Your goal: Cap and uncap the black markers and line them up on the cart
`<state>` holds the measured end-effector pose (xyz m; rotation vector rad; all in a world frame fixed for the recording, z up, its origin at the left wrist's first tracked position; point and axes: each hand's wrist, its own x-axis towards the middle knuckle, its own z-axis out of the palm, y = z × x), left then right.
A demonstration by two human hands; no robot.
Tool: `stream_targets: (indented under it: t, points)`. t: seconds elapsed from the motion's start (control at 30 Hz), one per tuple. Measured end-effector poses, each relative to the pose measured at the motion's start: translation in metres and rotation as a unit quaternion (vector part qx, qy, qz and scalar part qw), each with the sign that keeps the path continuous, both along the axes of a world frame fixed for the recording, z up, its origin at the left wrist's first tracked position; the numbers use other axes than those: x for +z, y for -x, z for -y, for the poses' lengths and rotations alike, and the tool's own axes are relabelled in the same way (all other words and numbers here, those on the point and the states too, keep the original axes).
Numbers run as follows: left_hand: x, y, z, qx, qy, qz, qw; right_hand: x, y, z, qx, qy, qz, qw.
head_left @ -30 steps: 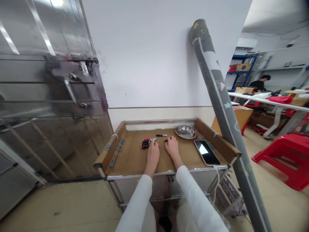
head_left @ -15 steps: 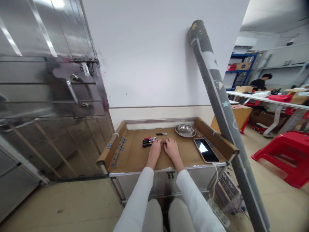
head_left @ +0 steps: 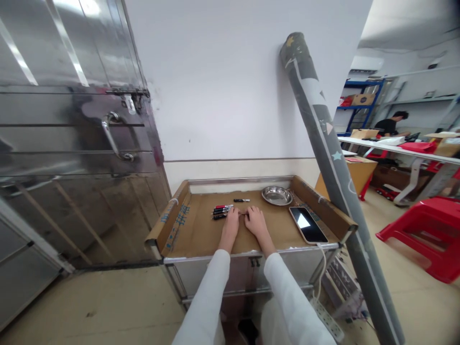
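Observation:
My left hand [head_left: 230, 222] and my right hand [head_left: 255, 221] rest side by side on the cardboard-lined cart top [head_left: 201, 235]. Their fingertips meet and pinch a small dark pen [head_left: 242, 213] between them, which is mostly hidden. Just left of my left hand lies a small bunch of red and black pens [head_left: 220, 212]. A single black marker [head_left: 240, 200] lies further back. A steel bowl [head_left: 276, 195] sits at the back right, and a phone [head_left: 308, 224] with a lit screen lies to the right.
A steel door with a handle [head_left: 114, 139] stands to the left. A tall grey rolled mat [head_left: 323, 143] leans against the wall at the cart's right. A red stool [head_left: 427, 235] and a person at a far table [head_left: 391, 125] are on the right. A white cable [head_left: 321, 268] hangs from the phone.
My two hands, apart a second ago, have come together at the fingertips around the dark pen. The view has shifted slightly.

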<state>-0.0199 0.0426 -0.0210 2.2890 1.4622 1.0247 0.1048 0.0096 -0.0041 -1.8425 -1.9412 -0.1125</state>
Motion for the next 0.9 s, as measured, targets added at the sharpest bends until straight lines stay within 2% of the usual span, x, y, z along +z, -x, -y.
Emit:
stream_targets:
  t: [0.23,0.4,0.7,0.9]
  points:
    - [-0.0005,0.0005,-0.0016,-0.005,-0.007,0.010,1.000,-0.0006,-0.0013,-0.0005,-0.028,0.003,-0.008,1.000]
    - [-0.0004,0.0015,-0.0024,-0.016,0.000,-0.002,1.000,0.0003,-0.0023,0.0008,0.000,0.004,-0.013,1.000]
    - [-0.0023,0.0016,-0.0035,-0.016,-0.021,0.005,1.000,-0.0034,-0.0038,-0.0038,0.005,-0.004,-0.024,1.000]
    - [-0.0012,0.0013,-0.0040,-0.013,-0.014,-0.005,1.000,-0.0057,-0.0057,-0.0081,0.042,-0.004,-0.035,0.998]
